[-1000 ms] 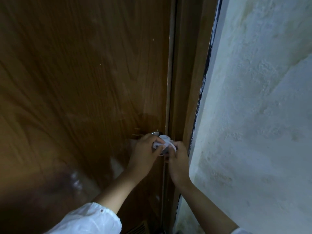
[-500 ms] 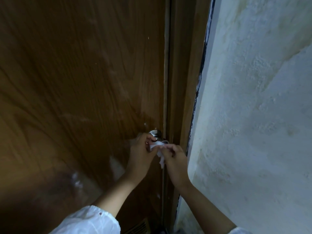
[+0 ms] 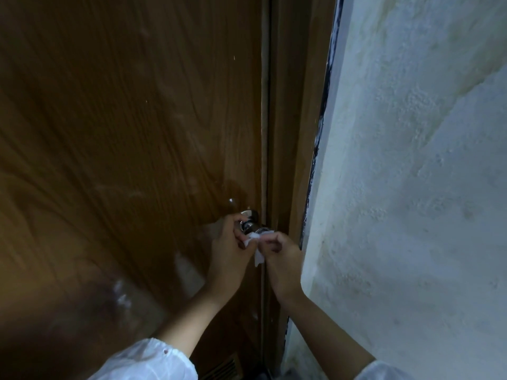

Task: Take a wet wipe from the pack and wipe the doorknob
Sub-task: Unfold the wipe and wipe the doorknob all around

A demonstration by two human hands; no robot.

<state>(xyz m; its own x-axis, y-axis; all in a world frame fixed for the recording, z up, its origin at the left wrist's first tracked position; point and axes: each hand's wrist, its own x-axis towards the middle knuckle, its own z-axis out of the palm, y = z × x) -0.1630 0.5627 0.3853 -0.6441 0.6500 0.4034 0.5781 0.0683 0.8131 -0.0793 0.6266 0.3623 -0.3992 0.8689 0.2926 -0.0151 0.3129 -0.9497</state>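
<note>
Two bare hands meet at a metal doorknob (image 3: 249, 222), a white wet wipe (image 3: 255, 244) pinched between them: the left hand (image 3: 229, 253) closes thumb and fingers on the wipe's upper, bunched end just below the knob, while the right hand (image 3: 279, 256) is curled into a loose fist on the same cloth from the other side, a limp tail of it hanging down between the two. The hands sit close together, nearly touching, both clamped on the wipe rather than on the knob itself. The wipe appears thin, soft and damp, likely to crumple, fold and cling rather than hold a shape, so a grip on a bunched wad should serve better than a hold on a loose corner. The knob, polished and rounded, is probably slick when wet; cupping the cloth around its ball and neck would give the surest contact. It is mounted near the edge of a dark wood-grain door (image 3: 123, 133), beside the brown frame (image 3: 296, 119) and a rough pale plastered wall (image 3: 411, 187). White sleeves (image 3: 148, 360) show at the bottom edge. The wipe pack is not in view.
</note>
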